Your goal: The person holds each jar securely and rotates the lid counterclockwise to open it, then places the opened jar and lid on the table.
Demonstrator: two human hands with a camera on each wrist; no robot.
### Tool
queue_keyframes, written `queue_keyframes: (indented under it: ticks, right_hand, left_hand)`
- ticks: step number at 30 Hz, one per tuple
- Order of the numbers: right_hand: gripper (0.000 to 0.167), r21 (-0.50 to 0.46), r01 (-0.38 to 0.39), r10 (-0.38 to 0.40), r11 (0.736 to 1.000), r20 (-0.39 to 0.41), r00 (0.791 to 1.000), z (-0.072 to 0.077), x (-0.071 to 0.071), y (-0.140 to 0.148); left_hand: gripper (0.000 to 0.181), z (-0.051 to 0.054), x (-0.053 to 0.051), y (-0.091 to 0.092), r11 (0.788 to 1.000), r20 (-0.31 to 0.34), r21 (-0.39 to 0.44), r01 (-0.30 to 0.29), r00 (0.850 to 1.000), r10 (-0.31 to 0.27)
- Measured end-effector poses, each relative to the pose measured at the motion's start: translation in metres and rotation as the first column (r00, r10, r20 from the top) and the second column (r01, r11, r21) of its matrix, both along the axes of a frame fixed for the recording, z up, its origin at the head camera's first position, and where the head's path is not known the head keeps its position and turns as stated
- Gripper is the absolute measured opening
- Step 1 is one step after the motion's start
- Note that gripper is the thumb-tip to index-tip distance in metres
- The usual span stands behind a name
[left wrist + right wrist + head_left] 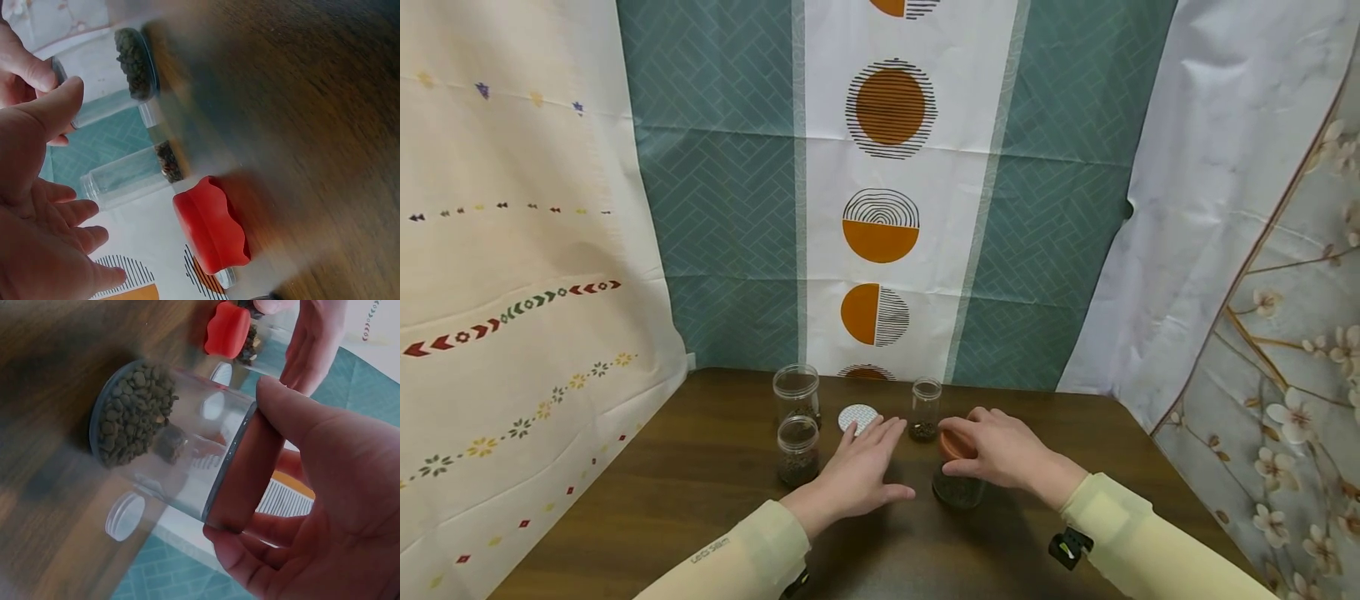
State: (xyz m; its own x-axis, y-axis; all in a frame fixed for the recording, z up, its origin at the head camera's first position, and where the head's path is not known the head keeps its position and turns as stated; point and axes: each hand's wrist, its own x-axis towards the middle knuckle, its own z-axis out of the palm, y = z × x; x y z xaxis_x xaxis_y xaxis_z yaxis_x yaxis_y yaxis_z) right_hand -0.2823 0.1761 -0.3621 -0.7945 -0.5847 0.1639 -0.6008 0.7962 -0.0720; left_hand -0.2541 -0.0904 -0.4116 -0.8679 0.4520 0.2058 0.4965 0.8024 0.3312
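My right hand [1009, 448] grips the brown lid [247, 472] on top of a clear jar [194, 434], thumb on one side and fingers on the other. Dark pellets [134, 415] cover the jar's bottom, and it stands on the table. My left hand [861, 477] is held above the table with fingers spread and holds nothing. A red wavy-edged piece [209, 225] sits close to it; in the head view it cannot be seen. Just beyond the left fingers is a round white patterned disc [856, 417].
On the left stand two open clear jars, the nearer [798, 454] in front of the farther [796, 387], with dark contents. A slim open jar [926, 404] stands behind the lidded one. A pale screw lid [125, 515] lies on the wooden table [625, 467]. Curtains hang around the table.
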Motion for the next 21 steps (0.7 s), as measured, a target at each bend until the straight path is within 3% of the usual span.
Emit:
queue_keyframes:
  ticks: [8,21]
  right_hand:
    - [0.063,-0.042,0.024,-0.024,0.999,-0.015,1.0,-0.005,0.002,-0.002]
    - [0.06,-0.107,-0.019,0.014,0.994,-0.051,0.999,-0.013,0.005,-0.004]
  left_hand:
    - [0.101,0.0,0.0,-0.001,1.0,0.0,0.014,-0.001,1.0,0.001]
    - [0.103,-0.002,0.0,-0.001,0.999,0.024,0.035,0.003,1.0,-0.004]
